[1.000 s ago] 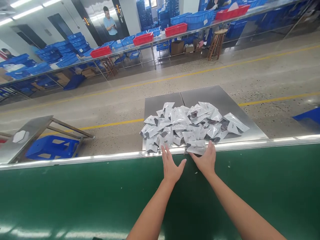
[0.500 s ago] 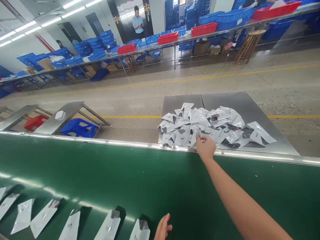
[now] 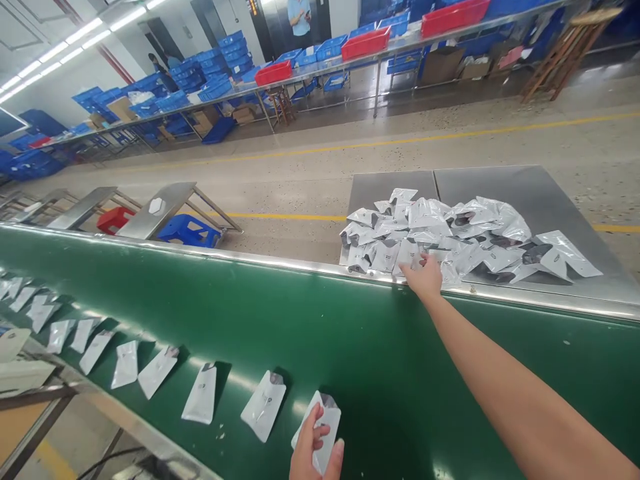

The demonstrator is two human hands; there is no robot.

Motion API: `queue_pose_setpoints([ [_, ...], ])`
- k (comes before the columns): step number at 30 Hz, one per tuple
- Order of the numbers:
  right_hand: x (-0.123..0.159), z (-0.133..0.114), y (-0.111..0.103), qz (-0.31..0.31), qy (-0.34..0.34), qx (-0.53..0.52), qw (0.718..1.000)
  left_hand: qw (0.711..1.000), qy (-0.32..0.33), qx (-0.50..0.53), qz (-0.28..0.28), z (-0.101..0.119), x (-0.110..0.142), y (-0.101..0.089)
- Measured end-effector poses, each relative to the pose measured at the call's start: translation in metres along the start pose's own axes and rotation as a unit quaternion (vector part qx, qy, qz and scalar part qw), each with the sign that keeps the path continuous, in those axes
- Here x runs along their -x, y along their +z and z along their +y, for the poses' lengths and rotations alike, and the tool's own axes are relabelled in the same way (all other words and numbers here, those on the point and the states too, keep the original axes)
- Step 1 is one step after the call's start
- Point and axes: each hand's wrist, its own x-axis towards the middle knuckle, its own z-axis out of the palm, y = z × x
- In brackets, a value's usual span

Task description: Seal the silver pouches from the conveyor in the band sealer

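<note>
Foil pouches (image 3: 430, 230) lie heaped on a steel table (image 3: 505, 187) just beyond the far edge of a green conveyor belt (image 3: 390, 353). Left hand (image 3: 313, 447), at the belt's near side, curls its fingers around 1 pouch (image 3: 327, 420), thumb across the front, a firm hold low over the belt. Right hand (image 3: 425, 277), arm stretched across the belt, rests at the pile's near edge, fingers part-spread on the pouches; whether it has hold of one cannot be told. Spaced pouches (image 3: 200, 393), about 10, lie singly in a slanting line on the belt, ending just beside the left hand. One hand is at the pile, the other at the end of the line. Across the floor beyond the table, a person in a blue shirt (image 3: 300, 13) stands near benches stacked with blue crates (image 3: 220, 83).
</note>
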Motion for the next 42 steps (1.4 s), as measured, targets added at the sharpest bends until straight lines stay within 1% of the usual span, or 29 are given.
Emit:
queue_pose_setpoints([
  [2,0.011,0.007,-0.006,0.021,-0.012,0.002,1.000,1.000,0.015,0.012,-0.001,0.001,0.005,-0.004],
  [3,0.022,0.012,-0.008,0.026,-0.015,0.001,1.000,1.000,0.013,0.012,-0.005,0.001,0.007,-0.007],
  [4,0.038,0.019,-0.010,0.018,-0.016,0.000,1.000,1.000,0.006,0.007,-0.009,0.000,0.007,-0.009],
  [5,0.060,0.026,-0.011,-0.011,-0.016,0.000,1.000,1.000,-0.003,0.000,-0.011,-0.003,0.007,-0.011],
  [6,0.089,0.036,-0.012,-0.063,-0.013,0.001,0.998,1.000,-0.009,-0.007,-0.011,-0.005,0.005,-0.013],
  [7,0.123,0.047,-0.011,-0.132,-0.007,0.006,0.991,1.000,-0.014,-0.013,-0.009,-0.008,0.001,-0.013],
  [8,0.161,0.059,-0.010,-0.212,-0.004,0.008,0.977,1.000,-0.015,-0.021,-0.006,-0.011,-0.005,-0.012],
  [9,0.201,0.072,-0.007,-0.304,0.012,0.008,0.952,0.999,-0.012,-0.035,-0.008,-0.012,-0.012,-0.009],
  [10,0.241,0.084,-0.004,-0.385,0.042,0.011,0.922,0.999,-0.006,-0.051,-0.014,-0.013,-0.020,-0.006],
  [11,0.278,0.096,0.000,-0.443,0.072,0.011,0.894,0.997,0.004,-0.074,-0.032,-0.012,-0.028,-0.001],
  [12,0.310,0.105,0.003,-0.474,0.073,0.003,0.877,0.993,0.019,-0.102,-0.059,-0.010,-0.035,0.003],
  [13,0.337,0.112,0.006,-0.483,0.056,-0.015,0.874,0.990,0.037,-0.110,-0.080,-0.006,-0.041,0.007],
  [14,0.357,0.116,0.008,-0.477,0.036,-0.033,0.877,0.988,0.054,-0.112,-0.097,-0.003,-0.043,0.009],
  [16,0.379,0.114,0.003,-0.445,-0.013,-0.076,0.892,0.984,0.086,-0.102,-0.114,0.002,-0.037,0.010],
  [18,0.386,0.103,-0.009,-0.418,-0.057,-0.105,0.901,0.985,0.109,-0.084,-0.106,0.004,-0.016,0.002],
  [19,0.387,0.096,-0.018,-0.415,-0.079,-0.115,0.899,0.986,0.117,-0.074,-0.091,0.003,-0.001,-0.005],
  [22,0.395,0.073,-0.047,-0.447,-0.138,-0.120,0.876,0.991,0.131,-0.009,-0.008,-0.002,0.058,-0.034],
  [25,0.419,0.048,-0.072,-0.507,-0.184,-0.122,0.833,0.983,0.124,0.101,0.089,-0.008,0.124,-0.057],
  [27,0.446,0.032,-0.083,-0.556,-0.211,-0.129,0.793,0.971,0.093,0.161,0.153,-0.015,0.165,-0.064],
  [29,0.481,0.019,-0.088,-0.610,-0.230,-0.135,0.746,0.947,0.044,0.224,0.228,-0.025,0.198,-0.065],
  [31,0.518,0.012,-0.088,-0.651,-0.238,-0.133,0.709,0.912,0.000,0.290,0.292,-0.040,0.225,-0.066],
  [33,0.554,0.009,-0.083,-0.674,-0.238,-0.128,0.688,0.881,-0.031,0.336,0.333,-0.059,0.247,-0.069],
  [35,0.586,0.007,-0.076,-0.692,-0.244,-0.116,0.669,0.857,-0.053,0.359,0.367,-0.080,0.267,-0.080],
  [37,0.616,0.005,-0.067,-0.707,-0.256,-0.099,0.651,0.835,-0.074,0.383,0.388,-0.102,0.285,-0.098],
  [39,0.645,0.000,-0.056,-0.713,-0.252,-0.075,0.650,0.810,-0.096,0.420,0.397,-0.125,0.298,-0.124],
  [40,0.659,-0.003,-0.048,-0.712,-0.237,-0.061,0.658,0.795,-0.109,0.446,0.397,-0.136,0.302,-0.139],
  [42,0.688,-0.012,-0.032,-0.708,-0.177,-0.035,0.682,0.763,-0.133,0.493,0.396,-0.157,0.302,-0.171],
])
